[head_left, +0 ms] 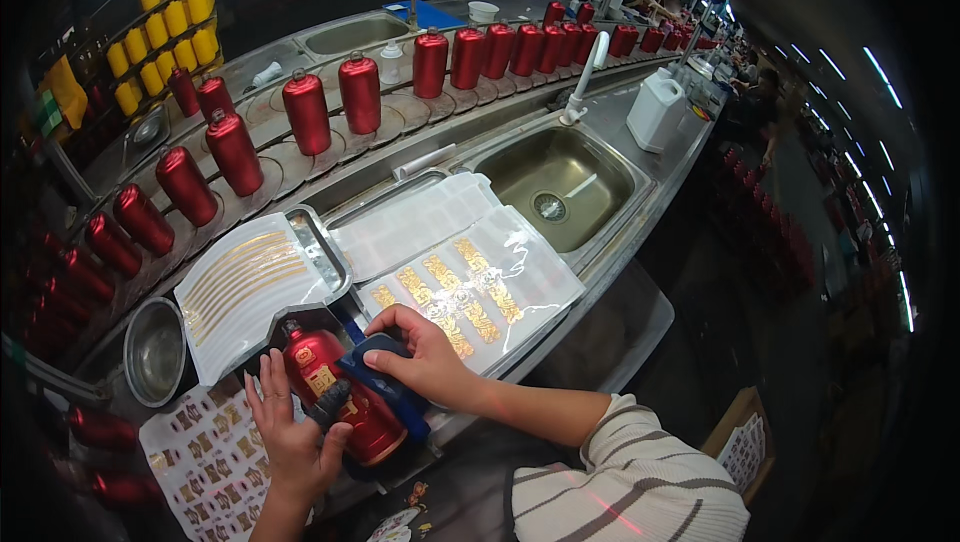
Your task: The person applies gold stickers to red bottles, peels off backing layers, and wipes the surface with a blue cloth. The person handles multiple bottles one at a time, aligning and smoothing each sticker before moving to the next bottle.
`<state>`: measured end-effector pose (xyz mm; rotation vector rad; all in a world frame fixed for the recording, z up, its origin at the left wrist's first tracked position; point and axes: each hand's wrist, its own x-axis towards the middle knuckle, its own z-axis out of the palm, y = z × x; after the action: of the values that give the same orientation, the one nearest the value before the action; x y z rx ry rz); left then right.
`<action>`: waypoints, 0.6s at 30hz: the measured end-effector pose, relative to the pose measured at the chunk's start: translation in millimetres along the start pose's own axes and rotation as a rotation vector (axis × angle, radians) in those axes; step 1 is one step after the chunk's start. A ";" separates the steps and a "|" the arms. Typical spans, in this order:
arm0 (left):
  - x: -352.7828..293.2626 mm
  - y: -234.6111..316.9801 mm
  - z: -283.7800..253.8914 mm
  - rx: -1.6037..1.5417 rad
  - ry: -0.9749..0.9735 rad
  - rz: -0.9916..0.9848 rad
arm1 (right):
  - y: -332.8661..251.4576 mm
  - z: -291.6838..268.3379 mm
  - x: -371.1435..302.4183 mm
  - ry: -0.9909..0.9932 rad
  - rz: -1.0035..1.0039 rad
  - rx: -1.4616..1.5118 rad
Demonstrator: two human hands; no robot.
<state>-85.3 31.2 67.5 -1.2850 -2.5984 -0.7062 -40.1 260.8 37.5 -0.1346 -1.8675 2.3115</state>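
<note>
one red bottle [375, 432] is tilted between the two hands, close to the person's front, its neck toward the upper left and gold marks [322, 379] on its face. the left grip [300, 447] is spread wide beside it, holding nothing; a black cap [330, 404] covers one finger, which lies over the bottle's face, though whether it presses there i cannot tell. the right grip [432, 354] is closed, thumb against fingers, on a flat blue pad [388, 350] at the bottle's upper right. a blue stand [418, 417] shows along the bottle's right side. just beyond are a sheet with gold strips [245, 282], partly over a metal tray [325, 252], and a clear sheet with gold decals [476, 320]. to the left are a metal bowl [157, 352] and, nearer, a label sheet [210, 467]. farther right, a sink [600, 212] with a white tap [592, 67] is set in the table [612, 120], where a white jug [657, 110] stands. past these, more red bottles [360, 97] line a curved row of discs [405, 112]; yellow bottles [175, 17] fill a rack behind.
</note>
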 end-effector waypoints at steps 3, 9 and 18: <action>-6.3 -5.6 1.5 0.007 -0.002 0.000 | -4.4 6.3 -9.8 0.001 -0.019 -0.031; -22.7 -7.2 -0.2 -0.027 0.022 -0.082 | 5.5 18.9 -16.5 -0.025 -0.073 -0.164; 3.1 -20.3 -4.2 -0.062 0.027 -0.062 | 17.3 1.6 -14.6 0.088 -0.007 -0.058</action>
<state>-103.4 20.8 65.3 -1.2071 -2.6251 -0.8152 -27.3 253.0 20.5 -0.2334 -1.8893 2.2096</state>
